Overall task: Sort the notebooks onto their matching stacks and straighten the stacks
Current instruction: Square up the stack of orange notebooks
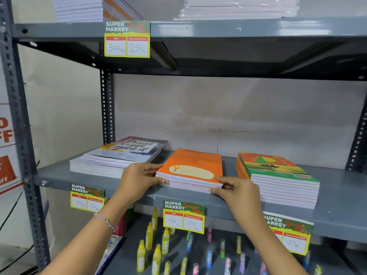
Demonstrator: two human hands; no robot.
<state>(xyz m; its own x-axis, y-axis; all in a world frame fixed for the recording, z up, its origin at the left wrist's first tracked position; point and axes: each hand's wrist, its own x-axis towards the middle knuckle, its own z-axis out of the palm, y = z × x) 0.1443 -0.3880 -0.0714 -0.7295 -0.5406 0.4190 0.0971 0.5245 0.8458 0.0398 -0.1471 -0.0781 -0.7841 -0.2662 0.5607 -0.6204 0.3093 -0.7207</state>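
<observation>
Three notebook stacks lie on the grey middle shelf. The middle one is a low stack of orange notebooks with a cream oval label. My left hand presses against its left front corner, thumb on the front edge. My right hand grips its right front corner, fingers around the edges. To the left lies a stack topped by a lettered cover, slightly fanned. To the right stands a taller stack with a green and orange sailboat cover, its top books offset from the lower ones.
Price tags hang from the shelf edges. Small yellow and coloured bottles stand on the shelf below. Wrapped paper stacks sit on the top shelf. Slotted metal uprights frame the rack.
</observation>
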